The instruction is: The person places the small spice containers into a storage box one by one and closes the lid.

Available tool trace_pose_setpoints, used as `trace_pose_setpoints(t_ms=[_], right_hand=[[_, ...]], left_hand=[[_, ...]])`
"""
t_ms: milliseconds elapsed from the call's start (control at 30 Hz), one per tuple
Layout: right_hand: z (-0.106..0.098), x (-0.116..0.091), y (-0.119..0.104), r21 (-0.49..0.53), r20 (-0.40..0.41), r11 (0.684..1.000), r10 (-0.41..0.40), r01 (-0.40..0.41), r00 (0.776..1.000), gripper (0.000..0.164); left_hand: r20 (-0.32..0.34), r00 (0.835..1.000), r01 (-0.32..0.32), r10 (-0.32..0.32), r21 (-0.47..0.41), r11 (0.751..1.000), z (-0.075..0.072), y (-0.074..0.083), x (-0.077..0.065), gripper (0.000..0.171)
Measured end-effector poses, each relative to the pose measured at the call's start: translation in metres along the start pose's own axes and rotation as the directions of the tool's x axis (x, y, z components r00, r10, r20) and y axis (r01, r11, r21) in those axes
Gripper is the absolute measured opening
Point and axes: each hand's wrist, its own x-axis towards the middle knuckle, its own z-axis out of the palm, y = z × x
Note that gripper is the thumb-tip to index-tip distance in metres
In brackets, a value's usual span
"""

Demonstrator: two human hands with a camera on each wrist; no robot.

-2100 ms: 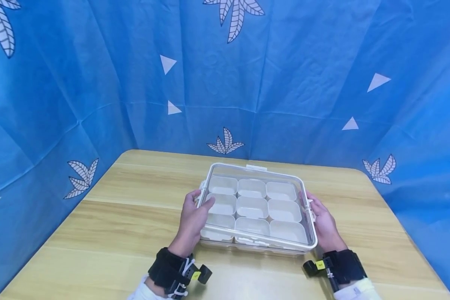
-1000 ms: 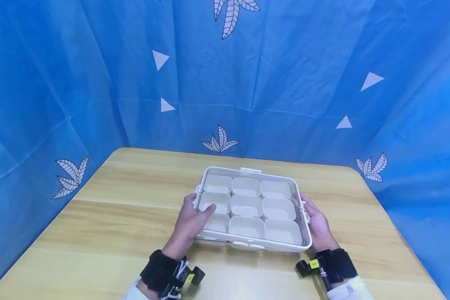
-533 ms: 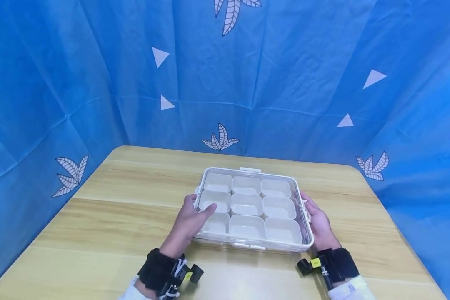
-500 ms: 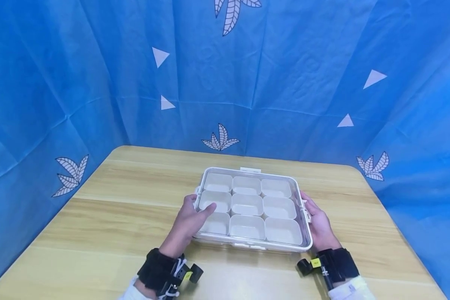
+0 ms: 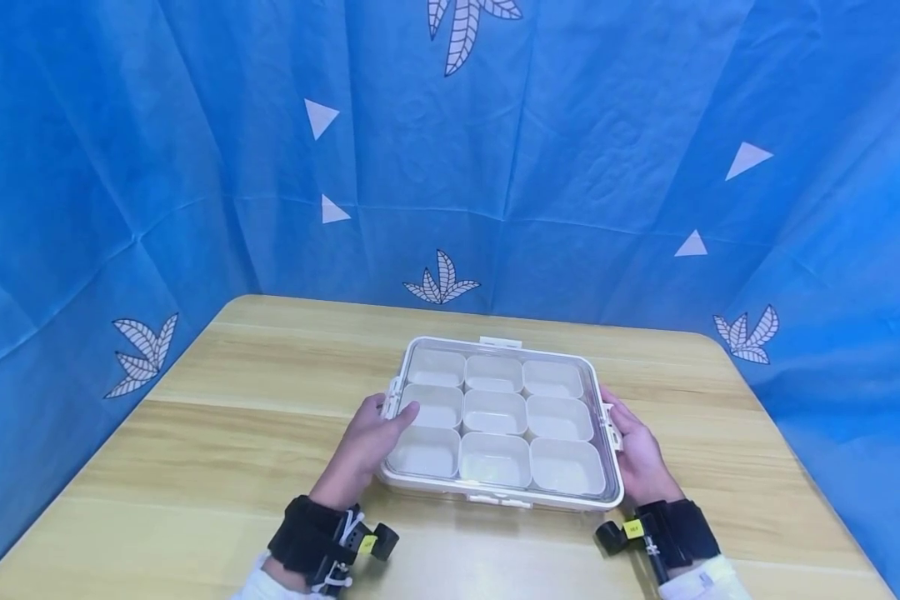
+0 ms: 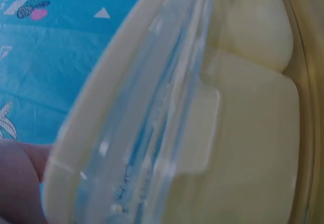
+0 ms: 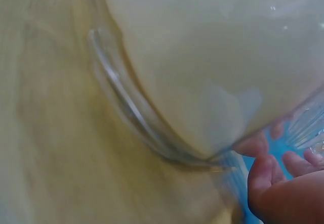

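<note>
A clear storage box with a white-rimmed transparent lid (image 5: 555, 501) lies in front of me, with several off-white cups (image 5: 495, 412) in rows inside. My left hand (image 5: 367, 437) grips the left side, thumb over the lid's edge and the other fingers mostly hidden beyond the rim. On the opposite side my right hand (image 5: 641, 450) holds the box, its fingers against the wall. White latches show on the left (image 5: 392, 398), right (image 5: 612, 429) and front (image 5: 498, 502). In the right wrist view, curled fingers (image 7: 253, 145) meet the box's clear corner (image 7: 136, 115).
The wood-grain table (image 5: 232, 450) has rounded far corners. A blue curtain (image 5: 450, 150) with white leaf and triangle prints stands round its back and sides. Black wrist straps with small cameras (image 5: 384, 542) sit on both wrists near the box's front.
Since the first frame, the raised, skewed lid has come down level over the box. Lately my left hand slid slightly left and towards me, its thumb drawing back. The right hand hardly moved.
</note>
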Motion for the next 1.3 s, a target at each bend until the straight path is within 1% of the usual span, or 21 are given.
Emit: trace_pose_setpoints(t_ms=[67,100,133,233,300,367,433,467,500,567,667,733,833,967,1067,1167,1233,1267,1300], right_hand=[[0.000,0.001,0.000,-0.040,-0.031,0.999,0.018,-0.020,0.999,0.052],[0.000,0.002,0.000,-0.041,-0.046,0.999,0.033,-0.035,0.998,0.053],[0.000,0.002,0.000,-0.037,-0.064,0.998,0.050,-0.053,0.997,0.053],[0.000,0.001,-0.001,0.029,-0.087,0.994,0.106,-0.104,0.991,0.048],[0.000,0.001,0.000,0.033,-0.113,0.992,0.121,-0.118,0.986,0.047],[-0.001,0.001,0.002,-0.024,-0.130,0.993,0.107,-0.112,0.986,0.047],[-0.002,0.001,0.004,-0.135,-0.150,0.986,0.079,-0.099,0.986,0.055],[-0.002,0.001,0.005,-0.190,-0.159,0.977,0.062,-0.093,0.985,0.055],[-0.002,0.001,0.006,-0.245,-0.166,0.966,0.045,-0.085,0.985,0.056],[-0.001,0.000,0.007,-0.355,-0.185,0.932,0.013,-0.079,0.983,0.058],[0.002,-0.002,0.007,-0.448,-0.202,0.890,-0.013,-0.080,0.979,0.064],[0.005,-0.002,0.007,-0.465,-0.192,0.881,-0.005,-0.086,0.981,0.070],[0.009,-0.002,0.007,-0.453,-0.147,0.888,0.015,-0.081,0.989,0.074],[0.011,-0.002,0.005,-0.443,-0.091,0.894,0.024,-0.062,0.996,0.065],[0.010,-0.003,0.004,-0.454,-0.052,0.890,0.029,-0.049,0.998,0.064],[0.009,-0.003,0.003,-0.467,-0.045,0.883,0.035,-0.053,0.998,0.065],[0.009,-0.003,0.001,-0.490,-0.060,0.869,0.041,-0.065,0.997,0.063],[0.010,-0.003,-0.002,-0.522,-0.074,0.851,0.034,-0.068,0.997,0.063],[0.011,-0.004,-0.006,-0.568,-0.091,0.820,0.028,-0.075,0.995,0.065]], left_hand=[[-0.008,1.000,0.009,-0.009,-0.014,1.000,-0.003,-0.004,0.004,0.062],[-0.017,1.000,0.008,-0.009,-0.029,1.000,-0.005,-0.007,0.007,0.058],[-0.029,1.000,0.007,-0.009,-0.050,0.999,-0.007,-0.010,0.010,0.053],[-0.067,0.998,0.004,-0.012,-0.126,0.992,-0.011,-0.020,0.020,0.039],[-0.079,0.997,-0.009,-0.005,-0.178,0.984,-0.012,-0.027,0.025,0.035],[-0.079,0.997,-0.014,-0.003,-0.211,0.977,-0.013,-0.031,0.028,0.032],[-0.075,0.997,-0.027,0.009,-0.234,0.972,-0.013,-0.033,0.029,0.032],[-0.072,0.997,-0.032,0.015,-0.242,0.970,-0.014,-0.033,0.030,0.033],[-0.074,0.997,-0.039,0.022,-0.241,0.970,-0.014,-0.033,0.030,0.034],[-0.082,0.996,-0.057,0.039,-0.223,0.973,-0.013,-0.033,0.031,0.034],[-0.112,0.991,-0.087,0.069,-0.162,0.983,-0.011,-0.032,0.032,0.032],[-0.133,0.987,-0.104,0.089,-0.110,0.988,-0.009,-0.031,0.032,0.030],[-0.148,0.983,-0.119,0.109,-0.061,0.991,-0.009,-0.031,0.033,0.030],[-0.147,0.983,-0.110,0.106,-0.018,0.994,-0.010,-0.029,0.033,0.035],[-0.145,0.984,-0.104,0.102,-0.004,0.995,-0.011,-0.028,0.033,0.040],[-0.146,0.983,-0.110,0.109,0.002,0.994,-0.010,-0.028,0.034,0.043],[-0.147,0.984,-0.106,0.104,-0.006,0.994,-0.009,-0.028,0.034,0.043],[-0.145,0.984,-0.105,0.103,-0.006,0.994,-0.008,-0.028,0.034,0.042],[-0.140,0.985,-0.107,0.105,-0.008,0.994,-0.007,-0.029,0.034,0.042]])
